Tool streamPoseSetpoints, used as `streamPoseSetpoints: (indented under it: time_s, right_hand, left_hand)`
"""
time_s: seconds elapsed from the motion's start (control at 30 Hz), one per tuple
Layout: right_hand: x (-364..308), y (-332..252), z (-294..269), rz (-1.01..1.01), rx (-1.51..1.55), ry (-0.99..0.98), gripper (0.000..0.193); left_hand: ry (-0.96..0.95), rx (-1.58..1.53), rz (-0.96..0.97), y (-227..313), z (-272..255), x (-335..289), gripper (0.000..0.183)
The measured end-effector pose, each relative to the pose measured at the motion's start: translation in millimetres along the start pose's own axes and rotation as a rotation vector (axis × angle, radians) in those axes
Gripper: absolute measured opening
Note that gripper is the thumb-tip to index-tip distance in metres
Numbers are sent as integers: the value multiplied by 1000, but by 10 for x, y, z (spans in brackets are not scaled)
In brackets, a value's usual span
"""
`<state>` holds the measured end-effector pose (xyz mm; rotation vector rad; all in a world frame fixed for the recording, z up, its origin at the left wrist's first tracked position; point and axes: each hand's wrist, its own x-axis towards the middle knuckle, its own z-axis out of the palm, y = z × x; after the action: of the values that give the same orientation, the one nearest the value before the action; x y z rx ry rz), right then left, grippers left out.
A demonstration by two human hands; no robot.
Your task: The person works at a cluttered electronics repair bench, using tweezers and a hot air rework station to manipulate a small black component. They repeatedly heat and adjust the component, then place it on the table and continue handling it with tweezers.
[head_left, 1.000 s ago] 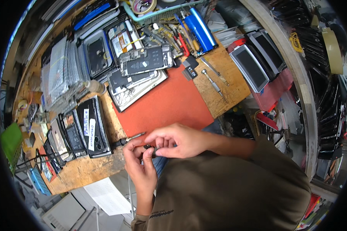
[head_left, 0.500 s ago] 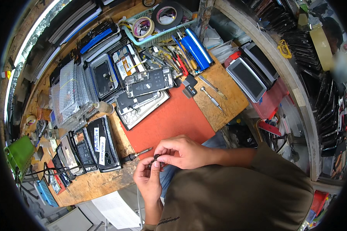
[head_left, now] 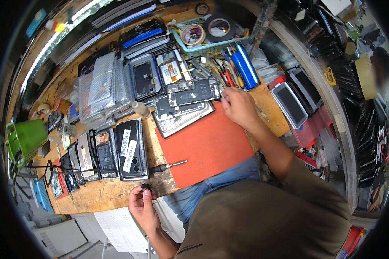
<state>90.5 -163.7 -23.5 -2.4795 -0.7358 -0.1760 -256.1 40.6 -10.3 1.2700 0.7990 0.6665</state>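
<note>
So the two hands are pretty far apart here, and that's the bit that matters. The left hand [head_left: 145,212] has a small dark part [head_left: 147,187] pinched between thumb and fingers, right by the table's [head_left: 101,192] near edge, just on the body side of the black phone [head_left: 139,144]. It's too small and blurry for me to call its long axis. From the right hand [head_left: 241,107], the part lies well off to the left and back toward the body. The right is over at the mat's [head_left: 207,146] far right corner, fingers bent in and close together; can't tell if there's anything in them. The open phone [head_left: 196,92] is just left of those fingertips, long axis running roughly left-right with its right end nearest them, so the right hand's definitely the closer one there. Between the hands, nearer the left, a pen-shaped tool [head_left: 168,165] lies across the mat's left edge, tip pointing right.
</note>
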Motion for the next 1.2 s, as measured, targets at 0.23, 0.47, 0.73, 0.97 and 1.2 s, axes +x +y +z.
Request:
streamPoseSetpoints:
  time_s: [0.23, 0.47, 0.73, 0.97, 1.2]
  right_hand:
    - [-152, 44, -492, 12, 273, 397, 8]
    - [-578, -324, -853, -110, 597, 454, 4]
    - [-353, -921, -406, -404, 244, -117, 6]
    - [637, -1963, -449, -713, 285, -115, 11]
    - [1877, -3008, 297, -698, 203, -105, 29]
  left_hand:
    - [54, -10, -29, -54, -191, -44, 15]
    - [161, -308, 18, 37, -507, 198, 16]
    - [299, -422, 90, -15, -840, 295, 13]
    - [340, -395, 121, -233, -1032, 380, 14]
    - [242, -441, 120, -331, -1197, 351, 16]
